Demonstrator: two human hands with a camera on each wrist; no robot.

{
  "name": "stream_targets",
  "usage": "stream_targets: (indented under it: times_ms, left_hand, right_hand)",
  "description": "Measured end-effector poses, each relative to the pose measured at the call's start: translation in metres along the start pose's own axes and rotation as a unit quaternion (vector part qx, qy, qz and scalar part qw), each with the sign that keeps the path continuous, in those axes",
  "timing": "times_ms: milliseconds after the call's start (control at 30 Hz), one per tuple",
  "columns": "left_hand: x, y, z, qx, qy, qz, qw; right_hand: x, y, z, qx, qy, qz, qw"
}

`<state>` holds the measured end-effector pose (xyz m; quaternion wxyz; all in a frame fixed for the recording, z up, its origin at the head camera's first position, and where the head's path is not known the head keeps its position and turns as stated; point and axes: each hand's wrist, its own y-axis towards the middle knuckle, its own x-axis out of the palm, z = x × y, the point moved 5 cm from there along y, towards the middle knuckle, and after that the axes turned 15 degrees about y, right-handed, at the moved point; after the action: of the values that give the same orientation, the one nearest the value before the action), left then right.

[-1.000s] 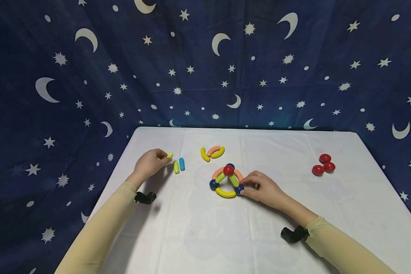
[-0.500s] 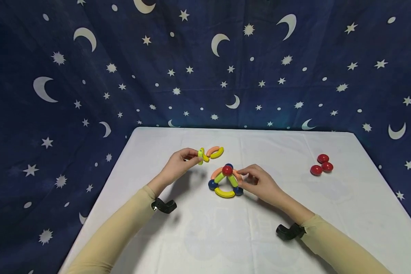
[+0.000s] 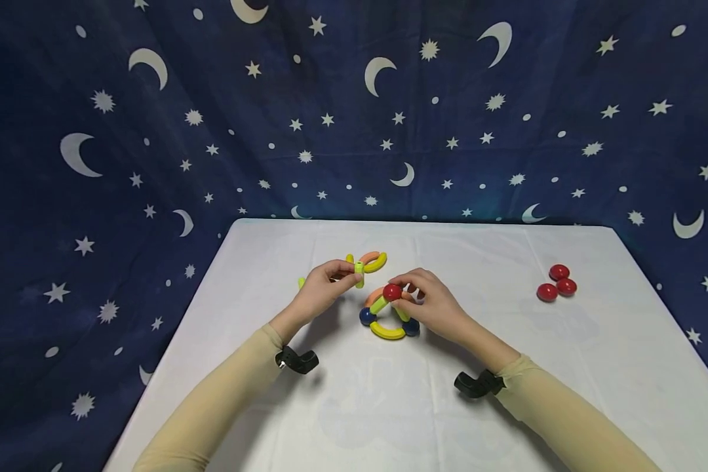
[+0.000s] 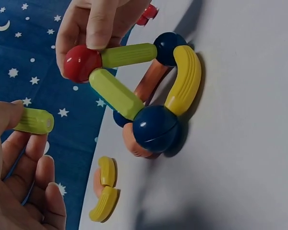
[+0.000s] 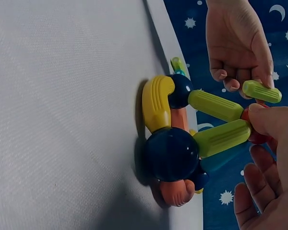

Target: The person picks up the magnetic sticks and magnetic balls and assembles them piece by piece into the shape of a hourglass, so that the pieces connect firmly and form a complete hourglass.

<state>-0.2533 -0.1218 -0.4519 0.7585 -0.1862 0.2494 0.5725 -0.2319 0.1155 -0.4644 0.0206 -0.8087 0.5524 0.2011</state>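
Lime green, a rod (image 3: 359, 276) is pinched in the left grip (image 3: 318, 294) at ten o'clock from the red ball (image 3: 392, 292) (topping a frame (image 3: 379, 305) on the table (image 3: 478, 255)) that the right grip (image 3: 435, 307) grasps.

Behind the left hand (image 3: 323, 290), a yellow curved stick (image 3: 350, 257) is mostly hidden; in the right wrist view, the right hand (image 3: 432, 305) partly covers the red ball (image 5: 259, 138).

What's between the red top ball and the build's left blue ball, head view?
A green rod bridges the red ball and left blue ball, touching both. Shows in head view; left wrist view confirms.
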Motion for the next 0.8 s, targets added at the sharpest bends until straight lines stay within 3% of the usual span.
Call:
stream_targets:
  times_ms: [133, 267, 667, 800]
  left_hand:
    - [0.002, -0.001, 0.001, -0.002, -0.015, 0.005, 0.9999]
    - [0.005, -0.001, 0.008, 0.017, -0.029, 0.001, 0.9994]
    - [0.016, -0.001, 0.015, 0.031, -0.041, -0.005, 0.9987]
    - [0.019, 0.000, 0.016, 0.031, -0.039, -0.007, 0.9987]
  right_hand:
    - [0.002, 0.002, -0.001, -0.006, -0.010, -0.001, 0.9999]
    - [0.002, 0.001, 0.003, 0.012, -0.003, 0.003, 0.9999]
    - [0.005, -0.001, 0.023, 0.101, 0.096, -0.006, 0.9902]
    - [0.002, 0.000, 0.020, 0.079, 0.107, -0.009, 0.9911]
